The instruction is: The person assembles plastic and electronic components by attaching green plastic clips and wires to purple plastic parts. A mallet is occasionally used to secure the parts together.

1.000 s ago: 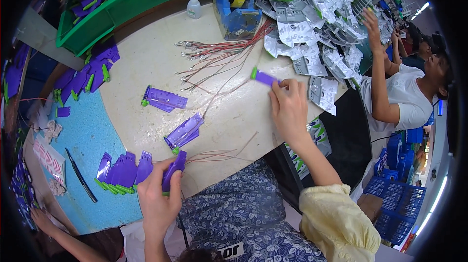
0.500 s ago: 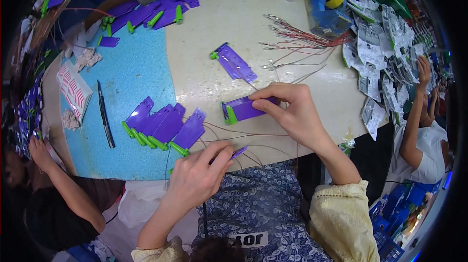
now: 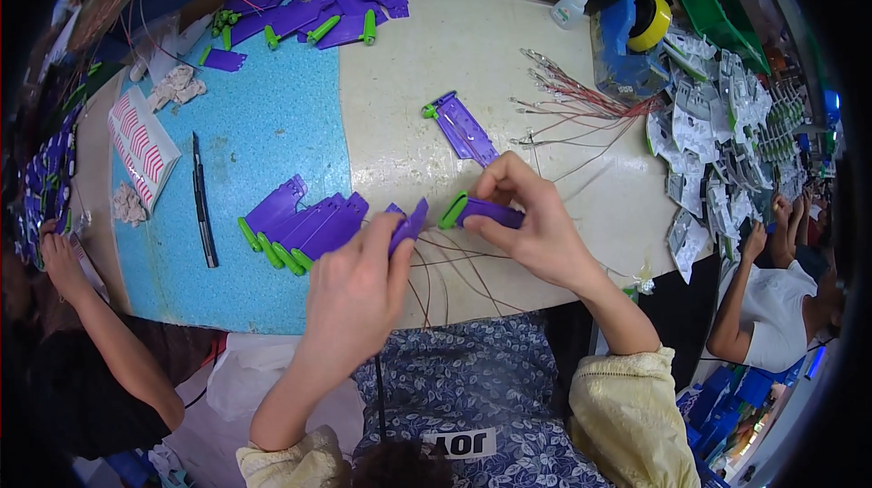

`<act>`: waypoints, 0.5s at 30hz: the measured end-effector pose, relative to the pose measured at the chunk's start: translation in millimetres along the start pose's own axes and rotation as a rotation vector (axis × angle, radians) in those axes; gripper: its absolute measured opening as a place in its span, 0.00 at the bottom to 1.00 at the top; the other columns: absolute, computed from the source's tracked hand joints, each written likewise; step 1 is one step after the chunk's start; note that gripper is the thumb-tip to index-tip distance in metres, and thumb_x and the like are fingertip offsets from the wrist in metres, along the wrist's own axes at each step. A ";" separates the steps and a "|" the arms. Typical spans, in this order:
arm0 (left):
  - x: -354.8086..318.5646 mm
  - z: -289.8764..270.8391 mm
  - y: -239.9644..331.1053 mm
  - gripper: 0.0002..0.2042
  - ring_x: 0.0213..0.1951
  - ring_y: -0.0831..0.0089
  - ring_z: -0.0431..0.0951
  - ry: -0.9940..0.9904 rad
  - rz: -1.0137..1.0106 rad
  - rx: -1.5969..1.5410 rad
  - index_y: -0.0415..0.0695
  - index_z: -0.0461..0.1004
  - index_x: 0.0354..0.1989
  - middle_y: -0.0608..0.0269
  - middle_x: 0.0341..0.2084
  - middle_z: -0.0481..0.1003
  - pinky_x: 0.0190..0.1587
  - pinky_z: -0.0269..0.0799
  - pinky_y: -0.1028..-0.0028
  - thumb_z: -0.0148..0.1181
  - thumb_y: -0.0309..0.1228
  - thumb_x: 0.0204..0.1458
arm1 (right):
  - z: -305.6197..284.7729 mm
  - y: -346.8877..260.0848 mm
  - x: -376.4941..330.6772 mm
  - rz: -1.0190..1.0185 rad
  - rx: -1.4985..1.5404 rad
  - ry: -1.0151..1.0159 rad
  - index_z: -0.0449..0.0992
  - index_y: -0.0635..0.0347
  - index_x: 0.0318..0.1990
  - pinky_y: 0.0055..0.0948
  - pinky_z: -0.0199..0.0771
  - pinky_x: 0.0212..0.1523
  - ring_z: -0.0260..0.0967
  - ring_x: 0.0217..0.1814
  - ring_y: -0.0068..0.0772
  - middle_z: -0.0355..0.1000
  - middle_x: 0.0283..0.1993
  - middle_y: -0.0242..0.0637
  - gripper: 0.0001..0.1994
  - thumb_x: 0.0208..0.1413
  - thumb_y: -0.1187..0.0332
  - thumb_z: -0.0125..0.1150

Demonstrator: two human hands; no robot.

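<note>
My left hand (image 3: pixel 350 293) is closed on a small purple plastic piece (image 3: pixel 409 228), mostly covered by the fingers. Just to its right, my right hand (image 3: pixel 540 229) pinches a purple plastic panel (image 3: pixel 488 210) with a bright green end (image 3: pixel 453 210), tilted up on its edge. A small gap separates the two held parts. Thin dark and reddish wires trail below the hands; where they attach is hidden. Left of my left hand, several purple panels with green ends (image 3: pixel 313 229) lie overlapping in a row. Beyond my right hand lies another purple panel (image 3: pixel 463 132).
Red-wired leads (image 3: pixel 590 97) fan out near a blue tape dispenser (image 3: pixel 629 52) and a small white bottle (image 3: pixel 572 8). White-grey plastic parts (image 3: pixel 695 143) pile at right. A black pen-like tool (image 3: pixel 203 206) lies on the blue mat (image 3: pixel 254 134). Co-workers sit on both sides.
My left hand has risen from the table's near edge toward my right hand, bringing its purple piece. The right-hand panel has turned from lying flat to standing on edge. The view has shifted slightly.
</note>
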State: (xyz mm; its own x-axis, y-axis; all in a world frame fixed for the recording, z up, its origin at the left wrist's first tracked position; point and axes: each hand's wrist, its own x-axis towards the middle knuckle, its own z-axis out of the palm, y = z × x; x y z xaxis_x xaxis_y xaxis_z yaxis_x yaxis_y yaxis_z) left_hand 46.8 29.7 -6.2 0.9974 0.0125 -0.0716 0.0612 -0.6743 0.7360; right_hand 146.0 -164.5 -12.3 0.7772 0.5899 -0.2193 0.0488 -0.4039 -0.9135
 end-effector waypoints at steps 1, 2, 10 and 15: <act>4.7 -1.5 -0.7 0.10 0.27 0.51 0.79 -0.007 -0.032 -0.076 0.40 0.70 0.45 0.50 0.30 0.77 0.29 0.72 0.59 0.57 0.30 0.57 | -1.2 -4.3 -1.8 0.088 0.275 -0.008 0.65 0.60 0.38 0.25 0.67 0.50 0.68 0.43 0.24 0.69 0.40 0.32 0.15 0.48 0.82 0.67; 9.7 0.5 5.0 0.13 0.28 0.50 0.79 -0.025 -0.025 -0.260 0.40 0.69 0.48 0.50 0.29 0.77 0.30 0.72 0.59 0.58 0.30 0.57 | -1.3 -7.5 -4.6 0.053 0.369 -0.012 0.65 0.58 0.39 0.26 0.67 0.51 0.67 0.44 0.20 0.68 0.40 0.30 0.17 0.47 0.82 0.68; 23.1 29.0 29.0 0.14 0.28 0.75 0.79 0.216 0.135 -0.458 0.32 0.75 0.43 0.55 0.28 0.79 0.31 0.71 0.77 0.65 0.26 0.51 | 1.1 -5.1 -22.2 -0.121 0.306 0.170 0.64 0.58 0.38 0.26 0.67 0.51 0.67 0.43 0.21 0.69 0.39 0.32 0.18 0.45 0.82 0.70; 23.2 33.4 33.1 0.13 0.28 0.61 0.82 0.420 0.211 -0.368 0.32 0.76 0.41 0.50 0.29 0.79 0.30 0.75 0.72 0.66 0.26 0.49 | 3.3 -6.7 -26.5 -0.090 0.148 0.283 0.71 0.64 0.42 0.23 0.70 0.47 0.70 0.41 0.20 0.73 0.39 0.34 0.16 0.47 0.77 0.71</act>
State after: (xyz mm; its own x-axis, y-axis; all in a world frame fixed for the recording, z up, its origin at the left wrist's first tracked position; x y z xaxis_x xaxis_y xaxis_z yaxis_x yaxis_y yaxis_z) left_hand 70.7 -16.9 -6.0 0.9151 0.2476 0.3183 -0.2047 -0.3949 0.8956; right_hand 123.1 -175.2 -1.5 0.9183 0.3927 -0.0504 0.0499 -0.2411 -0.9692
